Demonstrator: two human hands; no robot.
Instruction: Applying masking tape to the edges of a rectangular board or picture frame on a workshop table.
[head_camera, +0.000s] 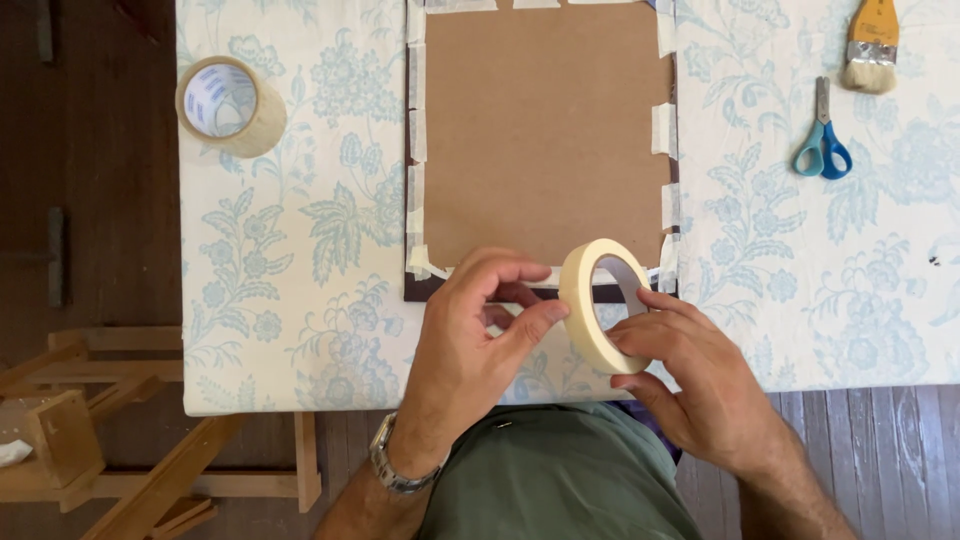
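Now both my hands grip the tape roll (603, 303) at the counter's (300, 300) near edge: left hand (470, 340) pinching its free end, right hand (700, 375) closed on the rim. Likely risk: uneven pull tears or creases the strip beside the board (540, 130).

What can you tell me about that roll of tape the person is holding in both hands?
The roll of masking tape is a cream-coloured ring of papery tape wound on a pale core, with an open middle. It stands on edge, tilted, just above the table's near edge, in front of the brown board. The right hand grips its lower side with fingers on the rim. The left hand presses its thumb against the roll's outer face. Whether a strip is being pulled free cannot be told.
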